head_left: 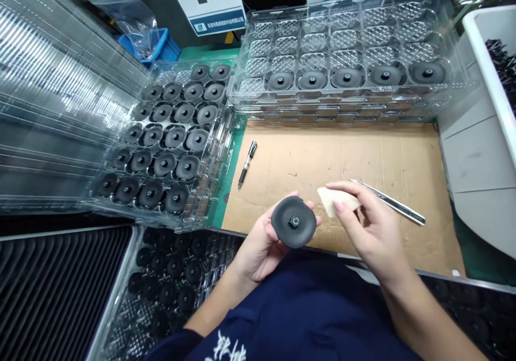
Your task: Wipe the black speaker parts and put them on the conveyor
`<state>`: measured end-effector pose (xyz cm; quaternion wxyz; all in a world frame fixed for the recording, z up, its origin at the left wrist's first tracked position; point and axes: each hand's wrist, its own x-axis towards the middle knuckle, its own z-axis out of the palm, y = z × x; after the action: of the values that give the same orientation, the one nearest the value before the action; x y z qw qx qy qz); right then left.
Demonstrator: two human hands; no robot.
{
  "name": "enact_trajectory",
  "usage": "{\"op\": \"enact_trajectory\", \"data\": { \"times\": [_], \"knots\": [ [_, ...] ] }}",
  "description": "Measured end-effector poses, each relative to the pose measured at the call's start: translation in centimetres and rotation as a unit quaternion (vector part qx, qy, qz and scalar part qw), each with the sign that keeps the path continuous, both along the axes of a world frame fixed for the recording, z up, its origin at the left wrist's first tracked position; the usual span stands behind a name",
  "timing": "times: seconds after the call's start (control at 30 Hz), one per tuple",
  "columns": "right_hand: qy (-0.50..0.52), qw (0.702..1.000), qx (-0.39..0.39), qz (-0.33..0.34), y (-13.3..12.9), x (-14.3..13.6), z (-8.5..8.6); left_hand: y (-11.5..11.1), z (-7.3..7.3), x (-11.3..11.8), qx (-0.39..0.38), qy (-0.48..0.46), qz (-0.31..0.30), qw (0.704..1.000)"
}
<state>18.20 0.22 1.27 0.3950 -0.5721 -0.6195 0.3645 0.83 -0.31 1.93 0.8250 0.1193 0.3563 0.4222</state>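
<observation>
Nearest the camera, at bottom centre, a navy shirt (318, 307) is seen. Just above it, a black disc (294, 222) is held by the left hand (262, 248), its knobbed face up, with fingertips showing around the rim. A white pad (338, 200) is pinched between thumb and fingers of the right hand (374, 221), near the disc but apart from it. The disc could be tipped or dropped if pressure were applied near its edge, as it is gripped from below and by the rim. The pad could be snagged on the raised central knob. A long thin tool (403, 208) on the cardboard (342, 151), partly hidden by the right hand, could be knocked if that hand were lowered carelessly.
</observation>
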Motion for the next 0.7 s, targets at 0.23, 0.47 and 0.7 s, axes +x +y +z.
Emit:
{"op": "enact_trajectory", "data": {
  "times": [0.23,0.47,0.7],
  "knots": [
    [-0.036,0.969,0.105,0.220,0.6,-3.3,3.8,-0.1,-0.5,-0.1,-0.014,0.106,0.049,0.993],
    [-0.052,0.965,0.173,0.190,0.7,-3.4,3.0,-0.5,0.1,0.4,-0.008,0.086,0.052,0.995],
    [-0.140,0.969,0.095,0.178,-0.1,-0.6,2.8,-0.2,-0.4,-0.4,-0.009,0.099,0.050,0.994]
  ]
}}
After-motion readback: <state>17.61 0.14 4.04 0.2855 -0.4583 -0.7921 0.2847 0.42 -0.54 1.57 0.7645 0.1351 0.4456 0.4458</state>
